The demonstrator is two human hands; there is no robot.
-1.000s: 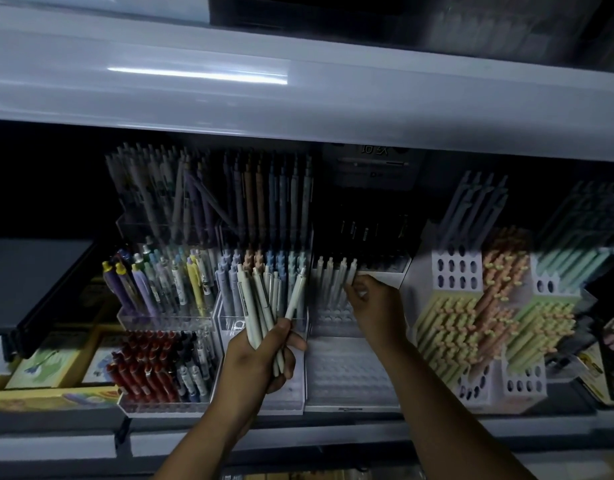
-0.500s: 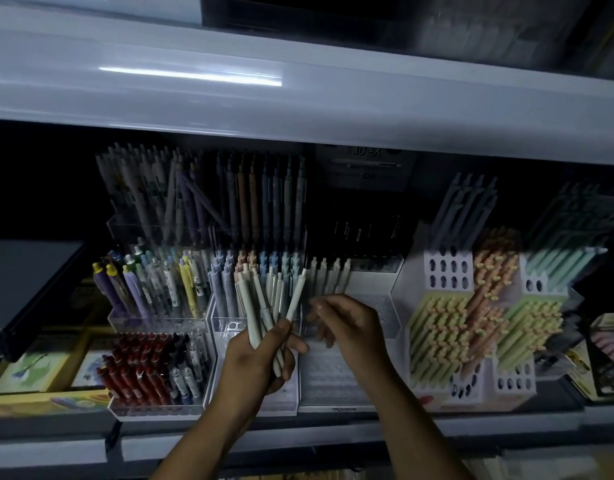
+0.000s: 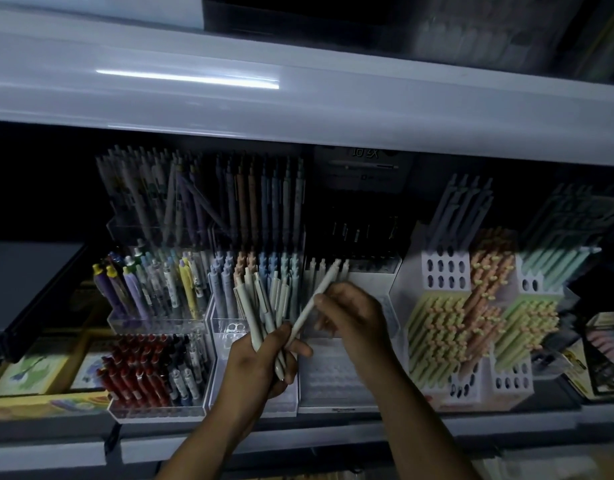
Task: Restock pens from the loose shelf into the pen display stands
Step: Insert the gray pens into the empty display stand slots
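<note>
My left hand [image 3: 260, 362] grips a fanned bunch of pale grey-white pens [image 3: 260, 306] in front of the clear tiered display stand [image 3: 333, 386]. My right hand [image 3: 354, 317] pinches one white pen [image 3: 316, 299] from that bunch; the pen slants up to the right and its lower end still sits in my left fist. Behind it, a short row of matching white pens [image 3: 319, 268] stands in the stand's upper tier. The tiers below that row hold no pens.
Clear stands to the left hold pastel pens [image 3: 257, 271], purple and yellow pens [image 3: 143, 285] and red pens [image 3: 139, 372]. A white honeycomb stand [image 3: 444, 268] with yellow and peach pens is at the right. A white shelf edge [image 3: 298, 109] overhangs.
My right hand left the stand's upper row and came back left to the bunch. It now pinches one white pen there. My left hand stayed about where it was.
</note>
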